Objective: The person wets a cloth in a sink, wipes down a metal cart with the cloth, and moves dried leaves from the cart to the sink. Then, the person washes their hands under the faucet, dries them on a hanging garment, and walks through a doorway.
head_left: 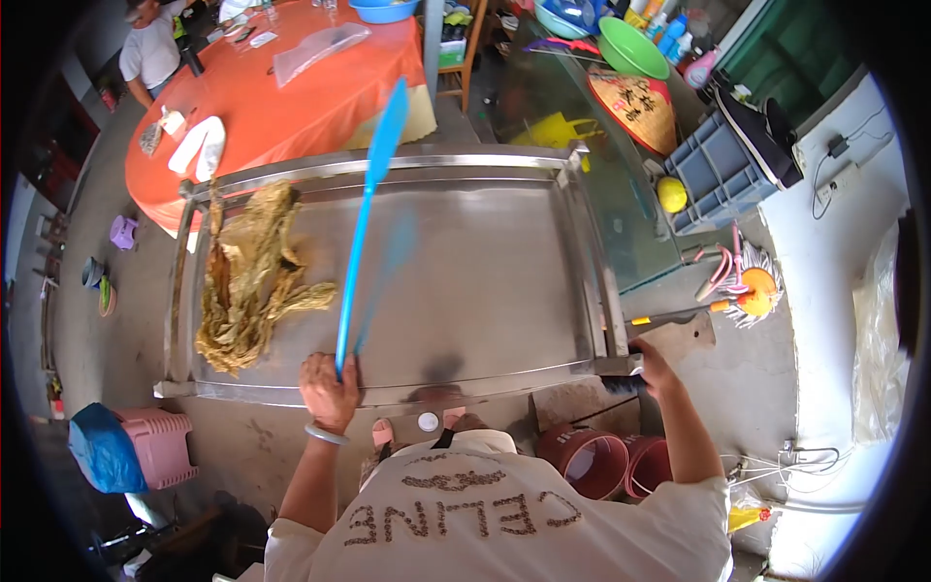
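My left hand (330,393), a pale bangle on its wrist, is closed around the handle of a long blue plastic paddle (361,223). Its flat, leaf-shaped blade points up and away over the metal table (465,272), whose top reflects it. Left of the paddle lies a limp heap of yellow-brown leafy greens (250,276) on the tabletop. At the table's right front corner, my right hand (658,371) has its fingers curled and partly hidden. Beside it shows a dark, bristly-looking thing (623,384) that I cannot make out.
Raised rails edge the metal table. Behind it stands a round table with an orange cloth (320,78); a person (150,48) is beyond. Right are a glass table (621,223), a grey crate (722,170) and a mop (754,286). Red buckets (582,456) stand near my body.
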A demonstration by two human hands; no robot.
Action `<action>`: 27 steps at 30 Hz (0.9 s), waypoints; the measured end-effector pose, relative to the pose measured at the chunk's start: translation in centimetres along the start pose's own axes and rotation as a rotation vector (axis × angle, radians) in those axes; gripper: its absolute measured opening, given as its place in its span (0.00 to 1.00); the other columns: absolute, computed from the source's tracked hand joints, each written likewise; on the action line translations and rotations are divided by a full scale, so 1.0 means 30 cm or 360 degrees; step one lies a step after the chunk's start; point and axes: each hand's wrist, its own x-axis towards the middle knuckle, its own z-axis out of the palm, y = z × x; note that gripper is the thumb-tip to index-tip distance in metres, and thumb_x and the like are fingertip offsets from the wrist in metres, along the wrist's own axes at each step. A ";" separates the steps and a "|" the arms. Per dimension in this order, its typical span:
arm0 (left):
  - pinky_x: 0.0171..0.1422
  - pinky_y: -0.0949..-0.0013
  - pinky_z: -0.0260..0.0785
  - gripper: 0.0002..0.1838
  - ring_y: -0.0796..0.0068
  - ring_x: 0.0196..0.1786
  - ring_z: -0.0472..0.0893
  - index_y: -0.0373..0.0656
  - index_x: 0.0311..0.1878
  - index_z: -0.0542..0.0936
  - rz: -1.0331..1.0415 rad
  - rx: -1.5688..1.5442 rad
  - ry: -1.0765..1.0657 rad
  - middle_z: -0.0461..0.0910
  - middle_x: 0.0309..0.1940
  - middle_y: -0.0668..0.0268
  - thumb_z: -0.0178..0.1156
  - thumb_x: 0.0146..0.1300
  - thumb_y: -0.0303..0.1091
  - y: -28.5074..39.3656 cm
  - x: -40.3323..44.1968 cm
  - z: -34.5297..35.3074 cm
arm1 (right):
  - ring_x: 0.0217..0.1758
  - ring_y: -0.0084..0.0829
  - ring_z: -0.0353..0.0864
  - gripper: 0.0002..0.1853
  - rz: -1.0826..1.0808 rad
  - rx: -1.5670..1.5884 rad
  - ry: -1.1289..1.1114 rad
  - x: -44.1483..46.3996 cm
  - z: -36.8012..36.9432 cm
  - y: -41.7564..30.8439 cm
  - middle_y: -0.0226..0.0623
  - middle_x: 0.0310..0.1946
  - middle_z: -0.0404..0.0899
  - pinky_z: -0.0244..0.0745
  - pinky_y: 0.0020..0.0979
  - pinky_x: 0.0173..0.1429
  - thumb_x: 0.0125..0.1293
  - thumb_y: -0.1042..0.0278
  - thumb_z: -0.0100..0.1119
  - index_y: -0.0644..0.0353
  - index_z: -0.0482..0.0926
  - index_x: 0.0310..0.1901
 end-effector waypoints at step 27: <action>0.40 0.54 0.65 0.09 0.55 0.33 0.75 0.41 0.27 0.76 0.0184 -0.0422 -0.0113 0.75 0.26 0.59 0.63 0.58 0.35 -0.079 -0.008 -0.070 | 0.63 0.51 0.67 0.21 -0.1509 -0.2481 0.1277 0.087 0.738 -0.096 0.47 0.62 0.66 0.64 0.52 0.65 0.60 0.63 0.60 0.57 0.73 0.55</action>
